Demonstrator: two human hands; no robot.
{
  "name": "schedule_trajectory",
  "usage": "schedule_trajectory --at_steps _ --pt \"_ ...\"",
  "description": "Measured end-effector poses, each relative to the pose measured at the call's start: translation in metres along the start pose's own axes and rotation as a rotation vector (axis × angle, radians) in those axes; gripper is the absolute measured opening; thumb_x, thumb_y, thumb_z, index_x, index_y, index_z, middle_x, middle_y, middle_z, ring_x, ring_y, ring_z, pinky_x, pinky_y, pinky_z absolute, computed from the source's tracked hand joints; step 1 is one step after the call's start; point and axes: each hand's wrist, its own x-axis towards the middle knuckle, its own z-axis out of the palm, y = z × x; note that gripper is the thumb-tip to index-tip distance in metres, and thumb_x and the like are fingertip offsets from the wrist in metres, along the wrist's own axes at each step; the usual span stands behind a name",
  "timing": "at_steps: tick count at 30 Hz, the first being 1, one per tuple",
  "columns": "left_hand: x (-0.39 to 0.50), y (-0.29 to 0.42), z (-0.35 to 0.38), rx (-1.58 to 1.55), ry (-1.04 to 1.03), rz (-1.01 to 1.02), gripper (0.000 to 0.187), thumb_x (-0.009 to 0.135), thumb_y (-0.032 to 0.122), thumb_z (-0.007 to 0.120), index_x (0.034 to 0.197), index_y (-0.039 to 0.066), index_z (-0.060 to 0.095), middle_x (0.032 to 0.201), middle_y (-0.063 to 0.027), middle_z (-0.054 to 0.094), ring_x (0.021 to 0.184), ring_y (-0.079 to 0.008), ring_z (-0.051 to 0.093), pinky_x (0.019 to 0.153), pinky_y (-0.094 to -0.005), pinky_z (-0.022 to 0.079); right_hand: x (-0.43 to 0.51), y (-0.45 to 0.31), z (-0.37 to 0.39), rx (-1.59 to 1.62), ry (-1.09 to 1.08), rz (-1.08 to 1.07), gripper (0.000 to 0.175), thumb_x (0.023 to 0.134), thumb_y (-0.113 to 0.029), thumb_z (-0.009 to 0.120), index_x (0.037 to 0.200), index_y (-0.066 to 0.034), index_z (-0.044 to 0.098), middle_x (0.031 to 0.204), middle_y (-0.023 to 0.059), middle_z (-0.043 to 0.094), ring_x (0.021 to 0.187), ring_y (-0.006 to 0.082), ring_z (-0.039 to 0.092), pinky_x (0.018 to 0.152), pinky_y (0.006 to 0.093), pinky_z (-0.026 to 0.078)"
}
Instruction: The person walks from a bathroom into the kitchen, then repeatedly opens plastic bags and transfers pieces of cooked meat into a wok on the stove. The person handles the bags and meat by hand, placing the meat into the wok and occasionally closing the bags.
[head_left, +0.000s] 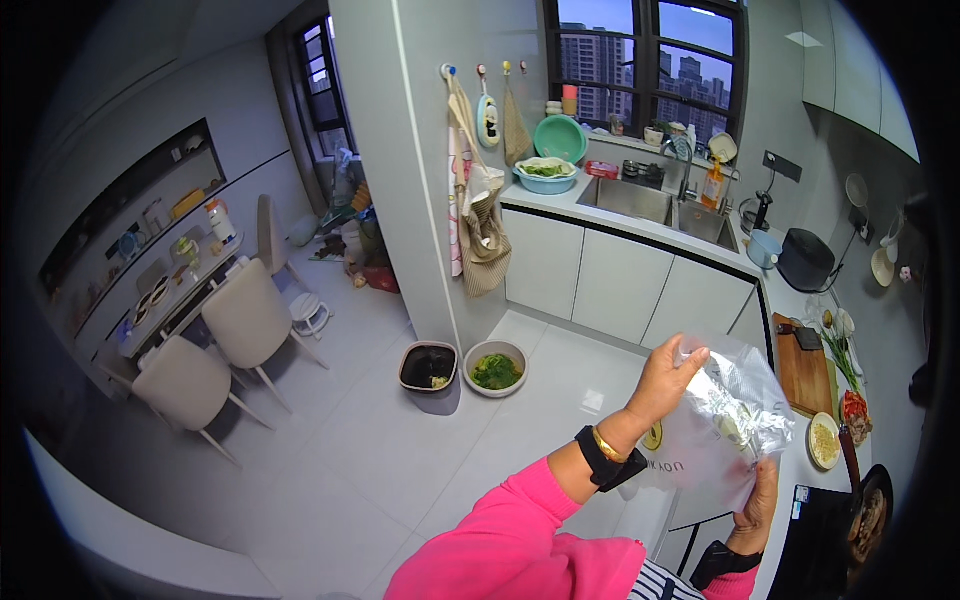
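Observation:
My left hand (667, 375) pinches the upper left edge of a translucent plastic bag (697, 442), thumb in front. My right hand (757, 499) grips the same bag at its lower right. The bag bears printed writing and has something pale green and shiny inside that I cannot make out. It is held up in front of the counter edge. Beyond it on the counter lie a wooden cutting board (799, 375) with a cleaver (806, 339) and a plate of chopped pale food (824, 442).
A pan of food (870, 517) sits on the black cooktop (810, 547) at the lower right. The sink (630, 201) is under the window. On the floor stand a trash bin (430, 379) and a bowl of leafy greens (496, 371). Chairs (247, 311) flank a table at left.

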Motion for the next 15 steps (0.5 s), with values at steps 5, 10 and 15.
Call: schedule_trajectory --at_steps 5,10,15 --pt "-0.04 0.035 -0.01 0.092 0.082 0.022 0.019 0.088 0.007 0.053 0.106 0.002 0.053 0.08 0.0011 0.055 0.075 -0.0076 0.05 0.073 -0.0218 0.042 -0.043 -0.007 -0.015 0.105 0.213 -0.026 0.05 0.088 -0.029 0.061 0.126 0.0002 0.046 0.118 0.01 0.057 0.106 0.0198 0.055 0.091 0.032 0.044" --pt "-0.12 0.082 0.031 -0.062 -0.348 -0.034 0.016 0.089 0.008 0.052 0.104 0.004 0.054 0.078 -0.0043 0.053 0.077 -0.0118 0.05 0.071 -0.0247 0.043 -0.112 -0.03 0.006 0.074 0.385 -0.142 0.041 0.089 -0.023 0.058 0.122 0.0001 0.049 0.114 0.0096 0.059 0.102 0.0185 0.057 0.09 0.0307 0.044" --pt "-0.184 0.099 0.068 0.152 -0.749 -0.118 0.023 0.084 0.017 0.065 0.101 0.005 0.056 0.077 -0.0035 0.055 0.075 -0.0114 0.049 0.071 -0.0247 0.043 -0.151 -0.039 0.051 -0.372 0.517 0.06 0.015 0.081 -0.015 0.063 0.089 -0.002 0.063 0.081 0.002 0.058 0.075 0.011 0.053 0.066 0.0266 0.041"
